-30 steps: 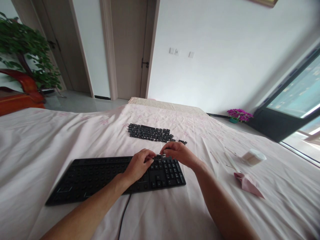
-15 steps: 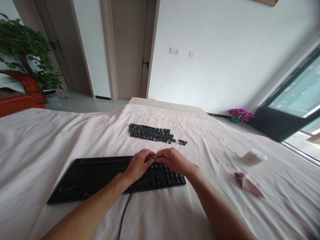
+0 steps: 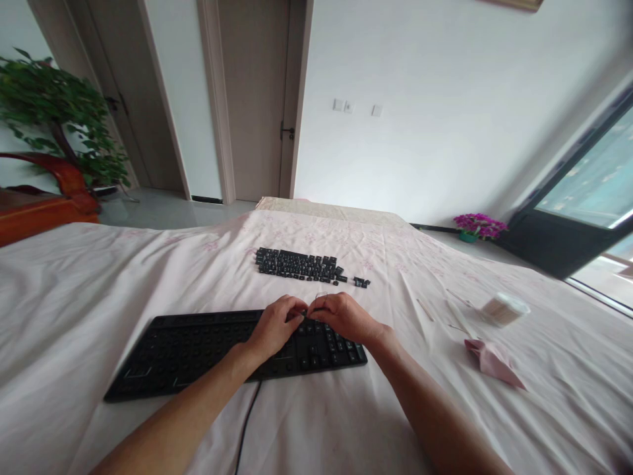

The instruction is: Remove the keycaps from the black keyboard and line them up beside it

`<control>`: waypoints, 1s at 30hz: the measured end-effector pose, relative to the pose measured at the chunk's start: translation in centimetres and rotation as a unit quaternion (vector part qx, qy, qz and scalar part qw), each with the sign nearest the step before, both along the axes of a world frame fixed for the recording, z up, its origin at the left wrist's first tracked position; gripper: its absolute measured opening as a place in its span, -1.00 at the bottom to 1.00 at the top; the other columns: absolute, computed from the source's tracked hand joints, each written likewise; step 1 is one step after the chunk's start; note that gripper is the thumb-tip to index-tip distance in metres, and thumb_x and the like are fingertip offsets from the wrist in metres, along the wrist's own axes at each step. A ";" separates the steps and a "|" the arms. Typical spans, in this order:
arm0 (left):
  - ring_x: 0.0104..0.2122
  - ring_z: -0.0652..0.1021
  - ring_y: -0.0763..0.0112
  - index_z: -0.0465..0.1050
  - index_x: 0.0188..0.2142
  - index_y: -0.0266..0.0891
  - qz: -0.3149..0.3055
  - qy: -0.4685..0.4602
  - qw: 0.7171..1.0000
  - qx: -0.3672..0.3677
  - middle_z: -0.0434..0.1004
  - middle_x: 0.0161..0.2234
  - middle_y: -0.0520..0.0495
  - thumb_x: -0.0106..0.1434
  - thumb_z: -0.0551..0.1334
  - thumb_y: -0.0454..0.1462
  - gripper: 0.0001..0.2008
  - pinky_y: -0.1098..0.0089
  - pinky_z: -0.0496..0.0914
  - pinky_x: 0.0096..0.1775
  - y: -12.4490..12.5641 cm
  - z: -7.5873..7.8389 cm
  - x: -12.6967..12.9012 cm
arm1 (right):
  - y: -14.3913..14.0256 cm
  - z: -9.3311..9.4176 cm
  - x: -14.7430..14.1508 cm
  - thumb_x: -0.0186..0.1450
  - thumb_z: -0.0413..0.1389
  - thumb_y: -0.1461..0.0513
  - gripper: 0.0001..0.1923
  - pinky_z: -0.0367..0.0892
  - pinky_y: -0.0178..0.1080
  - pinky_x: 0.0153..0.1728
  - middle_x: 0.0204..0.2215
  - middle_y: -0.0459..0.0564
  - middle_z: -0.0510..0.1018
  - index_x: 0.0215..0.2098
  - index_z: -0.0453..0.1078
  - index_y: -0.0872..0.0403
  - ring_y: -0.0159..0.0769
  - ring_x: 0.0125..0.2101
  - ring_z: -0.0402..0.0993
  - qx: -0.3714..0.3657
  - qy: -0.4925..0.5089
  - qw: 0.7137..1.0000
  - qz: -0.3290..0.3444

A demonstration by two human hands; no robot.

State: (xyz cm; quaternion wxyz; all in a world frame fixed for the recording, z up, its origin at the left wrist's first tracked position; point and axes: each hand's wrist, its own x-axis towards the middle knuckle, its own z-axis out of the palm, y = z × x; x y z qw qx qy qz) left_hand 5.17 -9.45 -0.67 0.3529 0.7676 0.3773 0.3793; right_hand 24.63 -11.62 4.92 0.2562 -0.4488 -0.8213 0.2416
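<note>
Your left hand [image 3: 274, 324] and right hand [image 3: 346, 316] met fingertip to fingertip over the upper right part of the black keyboard [image 3: 198, 349], just above the block of keys that were still mounted there. Both hands were curled in a narrow pinch, and between them a thin wire tool [image 3: 319, 298] stuck up a little; it was too small to say which hand gripped it, or whether a key was caught in it. The left hand lay knuckles-up on the keyboard, and the right came in from the right side with its wrist just past the keyboard's right end.

The keyboard lay across the pink floral bedsheet [image 3: 376, 422], tilted slightly, with most of its left and middle sockets bare of caps. Its cable [image 3: 246, 422] ran off the near edge toward you, between your forearms.

Farther up the sheet, well apart from the hands, removed keycaps [image 3: 297, 264] were laid out in neat rows, with a few loose keycaps [image 3: 361, 282] just to their right. To your right lay a folded pink cloth [image 3: 492, 363], a round tub of cotton swabs [image 3: 505, 309] and a few loose swabs [image 3: 424, 310] near it.
</note>
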 end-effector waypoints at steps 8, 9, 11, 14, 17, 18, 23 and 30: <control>-0.35 0.51 0.44 0.50 -0.26 -0.19 -0.083 0.105 0.991 -0.008 0.44 -0.31 0.02 0.12 0.20 -0.38 -0.81 0.47 0.36 -0.26 1.6 0.7 0.1 | 0.3 -2.3 0.4 0.40 -0.07 0.18 -0.76 0.29 -0.34 -0.26 -0.36 -0.08 0.55 -0.25 0.41 0.05 -0.35 -0.36 0.47 0.070 -0.013 0.997 0.005; -0.37 0.49 0.44 0.50 -0.31 -0.20 -0.086 0.125 0.988 0.000 0.42 -0.36 0.03 0.13 0.21 -0.35 -0.88 0.47 0.34 -0.30 1.8 0.8 0.3 | 0.3 -2.7 0.3 0.40 -0.08 0.18 -0.77 0.29 -0.33 -0.25 -0.35 -0.07 0.55 -0.24 0.39 0.06 -0.35 -0.35 0.47 0.083 -0.011 0.996 0.013; -0.42 0.47 0.45 0.48 -0.40 -0.20 -0.072 0.159 0.984 0.025 0.38 -0.44 0.06 0.16 0.23 -0.27 -0.93 0.48 0.27 -0.39 1.9 0.8 0.8 | 0.2 -3.4 0.1 0.40 -0.08 0.19 -0.78 0.30 -0.31 -0.23 -0.33 -0.05 0.55 -0.23 0.37 0.06 -0.34 -0.33 0.47 0.104 -0.007 0.994 0.026; -0.46 0.43 0.46 0.44 -0.44 -0.20 -0.029 0.188 0.980 0.058 0.37 -0.48 0.08 0.17 0.23 -0.20 -0.88 0.48 0.15 -0.46 1.5 0.6 1.5 | 0.2 -4.0 -0.1 0.41 -0.10 0.20 -0.79 0.31 -0.31 -0.23 -0.34 -0.04 0.54 -0.23 0.35 0.06 -0.34 -0.33 0.47 0.121 0.005 0.992 0.027; -0.47 0.43 0.46 0.41 -0.45 -0.20 -0.011 0.200 0.977 0.068 0.37 -0.50 0.09 0.19 0.22 -0.17 -0.83 0.47 0.10 -0.47 1.2 0.5 1.8 | 0.2 -4.3 -0.1 0.41 -0.11 0.21 -0.79 0.32 -0.30 -0.22 -0.34 -0.03 0.54 -0.24 0.35 0.06 -0.33 -0.33 0.47 0.140 0.013 0.990 0.032; -0.47 0.43 0.46 0.41 -0.45 -0.20 -0.010 0.202 0.977 0.071 0.38 -0.50 0.09 0.20 0.21 -0.16 -0.82 0.47 0.10 -0.47 1.1 0.5 1.8 | 0.3 -4.4 -0.1 0.41 -0.11 0.21 -0.79 0.32 -0.29 -0.21 -0.35 -0.03 0.54 -0.24 0.35 0.06 -0.33 -0.33 0.47 0.148 0.015 0.988 0.034; -0.38 0.45 0.42 0.42 -0.42 -0.18 -0.019 0.184 0.977 0.103 0.44 -0.43 0.06 0.28 0.12 -0.16 -0.78 0.47 0.18 -0.39 1.0 0.5 2.0 | 0.1 -4.7 0.0 0.41 -0.11 0.21 -0.78 0.35 -0.28 -0.26 -0.41 -0.02 0.53 -0.26 0.35 0.07 -0.33 -0.38 0.47 0.171 0.033 0.985 0.015; -0.33 0.46 0.42 0.43 -0.40 -0.19 -0.045 0.129 0.984 0.114 0.44 -0.38 0.04 0.32 0.08 -0.18 -0.76 0.47 0.25 -0.32 1.0 0.1 2.2 | -0.3 -4.7 -0.1 0.39 -0.10 0.24 -0.80 0.37 -0.28 -0.30 -0.42 -0.01 0.53 -0.30 0.35 0.06 -0.33 -0.40 0.47 0.210 0.084 0.974 0.017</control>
